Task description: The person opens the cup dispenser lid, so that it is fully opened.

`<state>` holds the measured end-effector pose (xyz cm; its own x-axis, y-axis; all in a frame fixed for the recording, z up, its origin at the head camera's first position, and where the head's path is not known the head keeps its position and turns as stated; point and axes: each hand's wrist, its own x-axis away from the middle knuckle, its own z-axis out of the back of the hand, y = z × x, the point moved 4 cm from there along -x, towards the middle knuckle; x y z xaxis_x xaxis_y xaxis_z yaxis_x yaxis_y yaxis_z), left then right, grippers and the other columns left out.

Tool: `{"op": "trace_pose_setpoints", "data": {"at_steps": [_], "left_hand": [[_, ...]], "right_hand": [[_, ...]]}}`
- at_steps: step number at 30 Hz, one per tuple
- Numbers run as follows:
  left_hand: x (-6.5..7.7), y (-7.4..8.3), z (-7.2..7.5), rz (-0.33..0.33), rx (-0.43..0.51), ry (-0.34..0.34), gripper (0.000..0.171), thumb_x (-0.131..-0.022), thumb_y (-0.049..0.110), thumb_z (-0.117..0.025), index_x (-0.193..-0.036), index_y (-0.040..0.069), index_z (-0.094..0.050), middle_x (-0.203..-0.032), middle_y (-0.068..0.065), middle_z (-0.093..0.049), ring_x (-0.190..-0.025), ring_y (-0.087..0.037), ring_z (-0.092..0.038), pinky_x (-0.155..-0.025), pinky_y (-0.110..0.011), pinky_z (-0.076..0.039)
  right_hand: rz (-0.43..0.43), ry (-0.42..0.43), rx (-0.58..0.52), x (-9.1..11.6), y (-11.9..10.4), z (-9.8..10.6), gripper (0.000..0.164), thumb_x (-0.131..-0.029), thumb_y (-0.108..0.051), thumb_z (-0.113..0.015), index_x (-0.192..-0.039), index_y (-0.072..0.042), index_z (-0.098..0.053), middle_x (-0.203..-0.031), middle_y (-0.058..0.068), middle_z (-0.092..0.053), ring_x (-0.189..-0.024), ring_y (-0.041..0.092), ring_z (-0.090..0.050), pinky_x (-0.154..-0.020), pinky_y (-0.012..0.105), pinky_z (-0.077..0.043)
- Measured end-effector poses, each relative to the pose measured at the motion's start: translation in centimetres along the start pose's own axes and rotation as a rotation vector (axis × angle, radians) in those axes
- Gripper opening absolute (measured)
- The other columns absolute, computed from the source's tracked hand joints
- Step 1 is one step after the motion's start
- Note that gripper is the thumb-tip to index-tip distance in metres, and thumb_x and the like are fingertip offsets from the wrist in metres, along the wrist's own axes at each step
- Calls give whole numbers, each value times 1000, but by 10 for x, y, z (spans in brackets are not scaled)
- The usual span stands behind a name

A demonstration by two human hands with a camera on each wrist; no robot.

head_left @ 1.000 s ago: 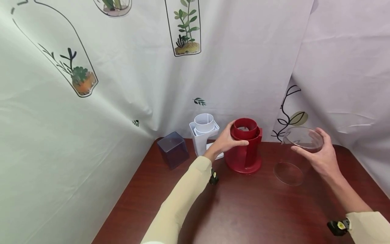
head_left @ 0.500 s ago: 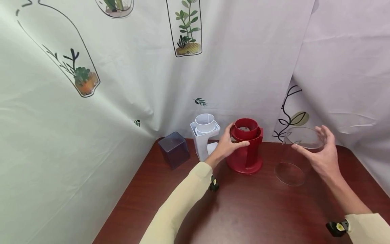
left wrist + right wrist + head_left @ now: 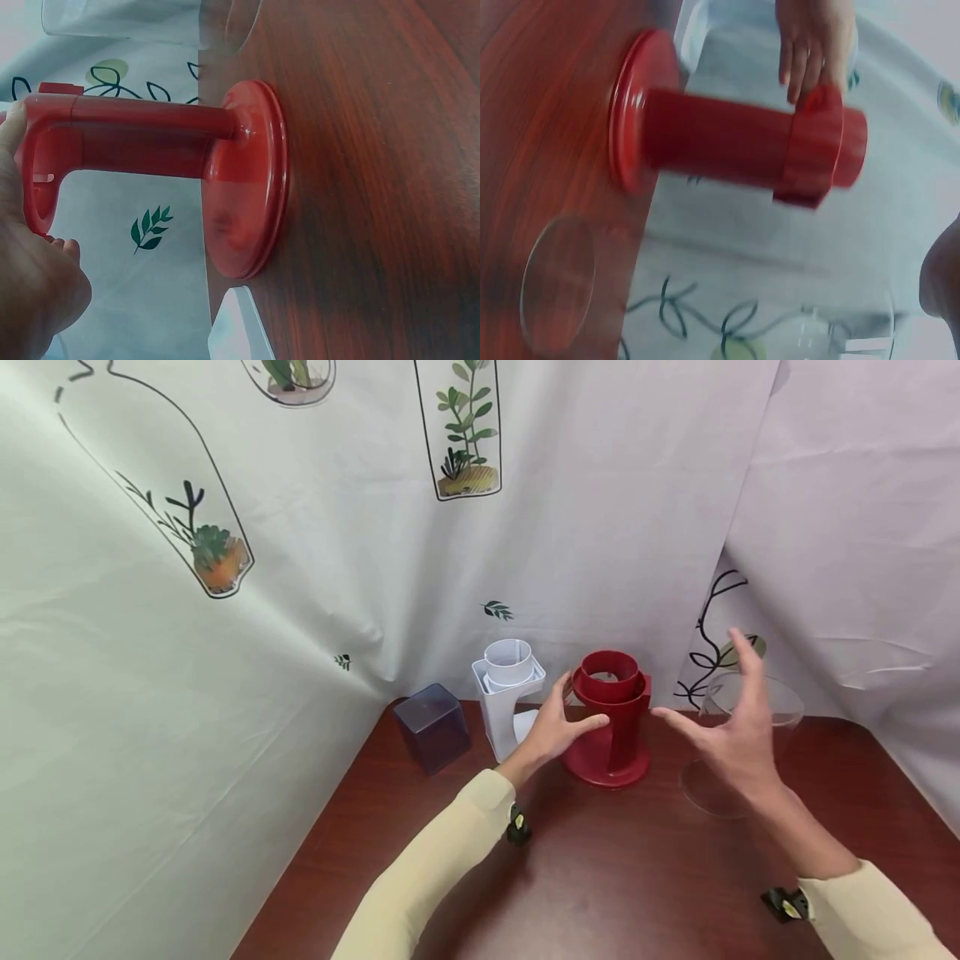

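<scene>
A red stand point(image 3: 628, 735) rises upright from a round base to a ring-shaped collar with a short tube inside. My left hand point(image 3: 551, 728) grips its collar, thumb across the front and the other fingers round the left side; the left wrist view shows the thumb point(image 3: 13, 127) at the collar's edge. Fingers spread, my right hand point(image 3: 738, 743) holds nothing, its thumb tip close to the red stand's right side. Behind that hand stands a clear open cylinder point(image 3: 787, 700), partly hidden by it. In the right wrist view the cylinder's round end point(image 3: 526, 289) shows on the tabletop.
Left of the red stand is a similar white stand point(image 3: 495, 714) with a round tube in its square top. A dark translucent square container point(image 3: 438, 735) sits further left. The brown table point(image 3: 592, 877) meets a printed cloth backdrop point(image 3: 600, 543) behind these things.
My right hand has let go of the clear cylinder and moved left toward the red stand. The cylinder stays standing. My left hand has shifted only slightly at the red stand's collar.
</scene>
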<state>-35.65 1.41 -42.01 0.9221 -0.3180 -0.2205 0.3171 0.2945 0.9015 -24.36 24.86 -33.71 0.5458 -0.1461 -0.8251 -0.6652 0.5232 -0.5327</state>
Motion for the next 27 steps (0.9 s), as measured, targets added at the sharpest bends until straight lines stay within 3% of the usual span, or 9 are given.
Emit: {"op": "trace_pose_setpoints", "data": {"at_steps": [3,7,12,18,22,27], "left_hand": [[5,-2,2,-1,-4,-6,105,-87,46,-85,-169,20,-25,-168,1,-40,-153,-26,-40,-111,-48,-50],[11,-3,5,-6,-4,-17,104,-88,46,-84,-169,19,-25,-170,0,-38,-154,-28,-38,-116,-50,-45],[21,-4,10,-29,-1,-34,101,-90,42,-83,-169,17,-25,-169,-2,-38,-155,-28,-38,-120,-51,-39],[37,-6,14,-59,-5,-52,95,-93,38,-82,-168,17,-28,-168,-3,-41,-153,-24,-40,-120,-46,-40],[49,-9,17,-67,2,-65,92,-94,34,-82,-167,15,-28,-165,-6,-44,-152,-29,-42,-119,-50,-41],[61,-12,23,-80,38,-67,91,-94,28,-83,-166,11,-30,-164,-10,-46,-150,-27,-44,-119,-53,-40]], "right_hand": [[-88,-139,17,1,8,-19,124,-70,-2,-99,-169,-22,-28,-172,2,-31,-156,31,-30,-127,50,-27],[-265,-320,35,4,21,-39,113,-85,-22,-93,-171,-17,-20,-173,13,-27,-155,45,-29,-114,73,-34],[-459,-468,53,7,37,-59,115,-93,-44,-83,-171,-6,-8,-173,25,-19,-155,51,-23,-109,76,-36],[-542,-510,23,8,51,-77,117,-94,-45,-81,-169,1,-4,-167,33,-26,-148,53,-33,-112,71,-39],[-529,-497,20,7,57,-83,116,-94,-42,-82,-167,4,-6,-163,34,-31,-145,52,-38,-110,68,-42],[-503,-481,40,5,60,-88,111,-92,-39,-85,-165,6,-15,-158,34,-36,-140,52,-42,-107,67,-46]]}}
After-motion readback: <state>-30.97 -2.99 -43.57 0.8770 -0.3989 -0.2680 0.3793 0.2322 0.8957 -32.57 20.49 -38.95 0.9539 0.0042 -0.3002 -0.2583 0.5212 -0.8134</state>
